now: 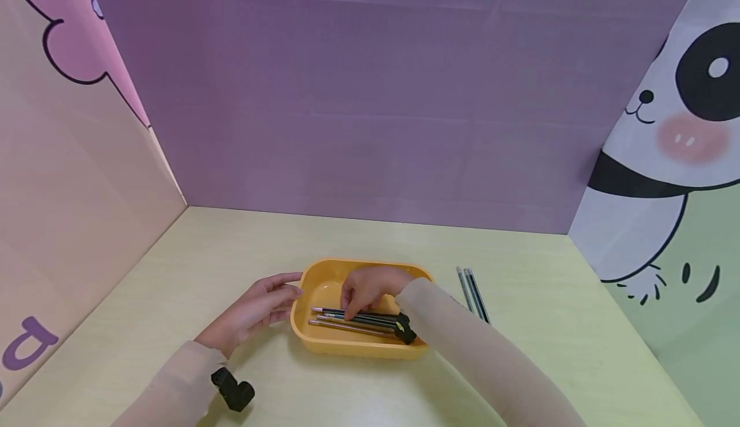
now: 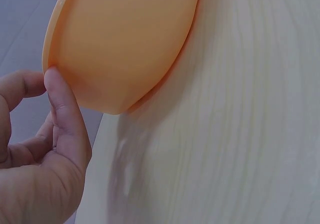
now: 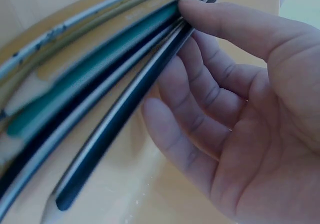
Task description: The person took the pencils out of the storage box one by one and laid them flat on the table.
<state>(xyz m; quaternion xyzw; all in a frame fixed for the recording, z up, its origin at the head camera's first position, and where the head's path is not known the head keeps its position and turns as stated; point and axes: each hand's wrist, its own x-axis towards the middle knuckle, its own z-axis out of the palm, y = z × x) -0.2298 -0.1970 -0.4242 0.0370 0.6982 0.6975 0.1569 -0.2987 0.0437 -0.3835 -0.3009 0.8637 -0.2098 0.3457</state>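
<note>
An orange plastic tray (image 1: 324, 279) stands on the table with several pencils (image 1: 352, 325) lying along its near side. My right hand (image 1: 370, 287) reaches down into it. Its thumb (image 3: 215, 17) lies over the eraser ends of the pencils in the right wrist view, and the fingers curl beneath, pinching a dark pencil (image 3: 120, 119). Green, yellow and pale-striped pencils lie alongside. My left hand (image 1: 260, 308) is at the tray's left end. Thumb (image 2: 65, 109) and index fingertip touch the outer rim, fingers relaxed.
Several more pencils (image 1: 473, 293) lie on the light wood table (image 1: 231, 247) just right of the tray, partly behind the right sleeve (image 1: 480, 350). A purple panel (image 1: 370, 106) closes off the back, with printed panels at both sides.
</note>
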